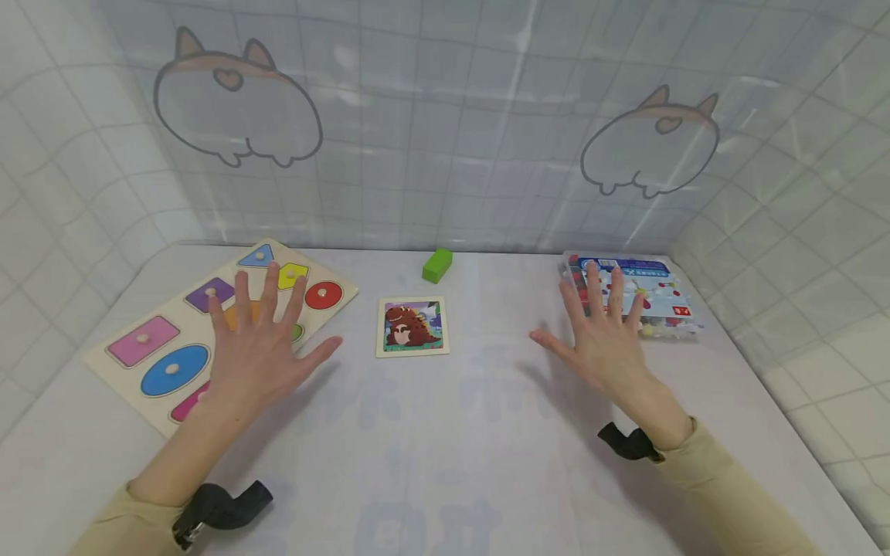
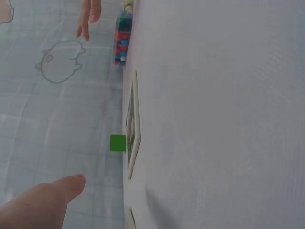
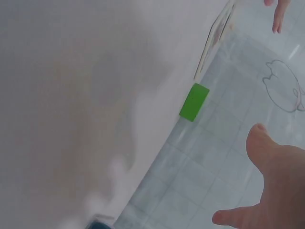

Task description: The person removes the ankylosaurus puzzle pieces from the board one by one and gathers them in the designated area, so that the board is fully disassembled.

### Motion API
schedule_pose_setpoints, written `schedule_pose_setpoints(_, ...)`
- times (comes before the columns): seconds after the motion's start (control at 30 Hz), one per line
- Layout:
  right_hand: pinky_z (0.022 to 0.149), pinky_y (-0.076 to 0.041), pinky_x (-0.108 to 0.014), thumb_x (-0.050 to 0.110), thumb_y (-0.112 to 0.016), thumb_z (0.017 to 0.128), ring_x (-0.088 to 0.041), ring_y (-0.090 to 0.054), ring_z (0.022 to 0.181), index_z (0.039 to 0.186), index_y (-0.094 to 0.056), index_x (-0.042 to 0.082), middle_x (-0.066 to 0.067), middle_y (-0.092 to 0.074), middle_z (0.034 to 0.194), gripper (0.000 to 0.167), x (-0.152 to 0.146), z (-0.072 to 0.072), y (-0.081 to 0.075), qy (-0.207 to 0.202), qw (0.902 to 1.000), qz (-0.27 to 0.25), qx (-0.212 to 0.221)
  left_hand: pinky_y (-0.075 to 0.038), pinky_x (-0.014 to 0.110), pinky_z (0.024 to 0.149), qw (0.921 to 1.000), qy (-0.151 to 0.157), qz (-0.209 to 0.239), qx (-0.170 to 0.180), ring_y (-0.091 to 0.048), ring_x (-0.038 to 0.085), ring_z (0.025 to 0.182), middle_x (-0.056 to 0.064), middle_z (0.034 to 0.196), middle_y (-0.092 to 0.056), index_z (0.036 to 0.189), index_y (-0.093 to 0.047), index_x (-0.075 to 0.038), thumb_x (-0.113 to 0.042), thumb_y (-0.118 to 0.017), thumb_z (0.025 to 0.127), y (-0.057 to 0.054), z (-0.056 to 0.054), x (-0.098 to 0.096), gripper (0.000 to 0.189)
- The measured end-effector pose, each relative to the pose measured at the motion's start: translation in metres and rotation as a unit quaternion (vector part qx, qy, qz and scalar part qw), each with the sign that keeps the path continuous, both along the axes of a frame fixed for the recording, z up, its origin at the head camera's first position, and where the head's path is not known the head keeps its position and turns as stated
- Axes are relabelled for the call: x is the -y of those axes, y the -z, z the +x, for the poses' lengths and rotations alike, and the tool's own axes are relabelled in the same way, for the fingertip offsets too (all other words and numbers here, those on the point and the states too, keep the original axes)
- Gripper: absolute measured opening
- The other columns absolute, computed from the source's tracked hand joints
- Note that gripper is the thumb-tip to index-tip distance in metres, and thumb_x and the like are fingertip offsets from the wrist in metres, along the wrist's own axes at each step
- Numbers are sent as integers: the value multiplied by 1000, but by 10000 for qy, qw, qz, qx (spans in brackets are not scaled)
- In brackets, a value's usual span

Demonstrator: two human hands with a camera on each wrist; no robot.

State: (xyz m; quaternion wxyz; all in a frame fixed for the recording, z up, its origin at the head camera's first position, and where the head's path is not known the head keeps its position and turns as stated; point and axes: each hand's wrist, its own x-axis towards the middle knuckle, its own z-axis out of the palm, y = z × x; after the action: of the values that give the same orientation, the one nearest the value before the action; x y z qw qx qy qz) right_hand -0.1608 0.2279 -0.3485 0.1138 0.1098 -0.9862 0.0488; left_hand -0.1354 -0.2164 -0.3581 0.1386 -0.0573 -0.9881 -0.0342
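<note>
My left hand (image 1: 257, 355) is spread above a wooden shape puzzle board (image 1: 125, 382) with knobbed pieces, hiding part of it. Fingers straight and apart, my right hand (image 1: 605, 344) hovers just in front of a clear plastic box (image 1: 674, 330) with a blue printed label. Neither hand holds anything. Between them lies a square dinosaur picture puzzle (image 1: 413, 327) in a pale frame. A green block (image 1: 437, 265) sits behind it near the wall. In the right wrist view the green block (image 3: 194, 102) shows past my thumb; in the left wrist view small coloured pieces (image 2: 122, 45) show inside the box.
A white cloth with faint print covers the table (image 1: 431, 455). Behind stands a tiled-pattern wall covering (image 1: 445, 139) with cartoon animal drawings, and similar tiled walls flank both sides. Black wrist mounts (image 1: 225, 506) stick out from both sleeves.
</note>
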Motion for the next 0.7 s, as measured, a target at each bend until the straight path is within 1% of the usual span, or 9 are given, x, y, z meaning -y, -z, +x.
schedule_pose_setpoints(0.07, 109, -2, -81, 72, -51, 91, -44, 20, 150, 158, -27, 12, -16, 8, 168, 93, 2, 1, 0, -35, 10000, -42, 18, 1, 80, 111, 10000, 18, 19, 25, 5, 52, 150, 21, 167, 2, 160, -20, -13, -64, -58, 86, 0, 0, -3, 98)
schedule_pose_setpoints(0.13, 111, 0, -80, 71, -51, 91, -43, 21, 150, 158, -29, 11, -15, 8, 168, 92, 6, 1, 0, -103, 9998, -152, 88, -1, 79, 111, 9998, 87, 62, 157, 4, 52, 150, 22, 167, 0, 160, -21, -11, -63, -58, 87, 1, 0, -9, 97)
schedule_pose_setpoints(0.2, 113, 0, -77, 69, -52, 92, -42, 19, 151, 157, -31, 11, -15, 7, 168, 90, 12, 1, 1, -208, 9993, -261, 138, -4, 78, 112, 9992, 242, 78, 305, 1, 51, 150, 22, 166, -4, 159, -22, -9, -61, -59, 88, 4, -1, -16, 96)
schedule_pose_setpoints(0.3, 116, -2, -73, 63, -55, 94, -42, 12, 152, 154, -37, 9, -16, 4, 168, 84, 23, 0, 1, -437, 9980, -433, 173, -7, 74, 115, 9960, 572, 186, 665, -4, 48, 151, 22, 166, -8, 159, -21, -7, -54, -61, 91, 10, -3, -30, 92)
schedule_pose_setpoints(0.4, 119, -11, -68, 55, -60, 95, -42, -2, 154, 149, -46, 6, -18, -5, 168, 74, 34, -1, 1, -696, 9954, -652, 62, -14, 68, 118, 9906, 951, 345, 920, -12, 44, 152, 20, 166, -13, 159, -22, -6, -46, -63, 93, 18, -4, -45, 88)
schedule_pose_setpoints(0.5, 120, -19, -63, 49, -64, 95, -41, -21, 151, 141, -54, 4, -19, -21, 164, 65, 45, -3, 1, -951, 9906, -974, -112, -22, 62, 119, 9832, 1354, 496, 1116, -21, 41, 151, 20, 164, -23, 156, -29, -3, -40, -64, 95, 24, -4, -59, 80)
schedule_pose_setpoints(0.57, 117, -27, -62, 44, -66, 95, -41, -35, 144, 136, -58, 3, -20, -32, 160, 58, 52, -5, 3, -1115, 9856, -1249, -215, -26, 60, 119, 9783, 1601, 527, 1209, -28, 40, 149, 20, 161, -29, 154, -35, -2, -38, -63, 96, 27, -4, -66, 74)
schedule_pose_setpoints(0.63, 113, -34, -61, 40, -68, 95, -40, -43, 138, 132, -61, 2, -20, -40, 155, 54, 60, -7, 4, -1243, 9799, -1549, -198, -29, 58, 118, 9741, 1797, 538, 1263, -32, 39, 147, 20, 159, -35, 152, -39, -2, -35, -62, 97, 29, -5, -72, 68)
schedule_pose_setpoints(0.7, 110, -40, -58, 35, -69, 95, -39, -49, 134, 130, -63, 2, -20, -48, 149, 48, 67, -9, 7, -1380, 9721, -1895, -122, -31, 56, 117, 9713, 1921, 549, 1293, -34, 38, 146, 19, 158, -37, 151, -42, -2, -34, -62, 98, 31, -5, -75, 65)
